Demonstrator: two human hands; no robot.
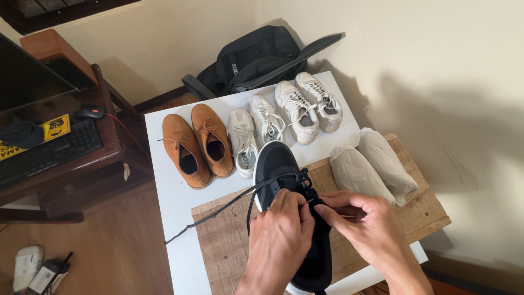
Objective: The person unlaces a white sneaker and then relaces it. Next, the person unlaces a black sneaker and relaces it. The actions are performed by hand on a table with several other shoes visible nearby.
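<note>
**Here, two hands lace a black shoe**

Nearest, the left hand [281,232] lies over the black shoe [284,180], pressing it onto the wooden board [229,240] so it stays put; its thumb and forefinger are pinched narrow at the eyelets. The right hand [368,221] meets it from the right, fingertips pinched on the lace end, which keeps the lace taut. The loose lace [213,216] trails left off the board onto the white table [174,196]. The shoe lies mid-board, toe pointing far.

Right of it lie two paper-wrapped bundles [371,164], set aside. Farther off stand brown shoes [196,145] and two white pairs [284,117], paired in a row. A black bag [256,54] leans at the wall. A desk with keyboard [49,150] stands left.
</note>
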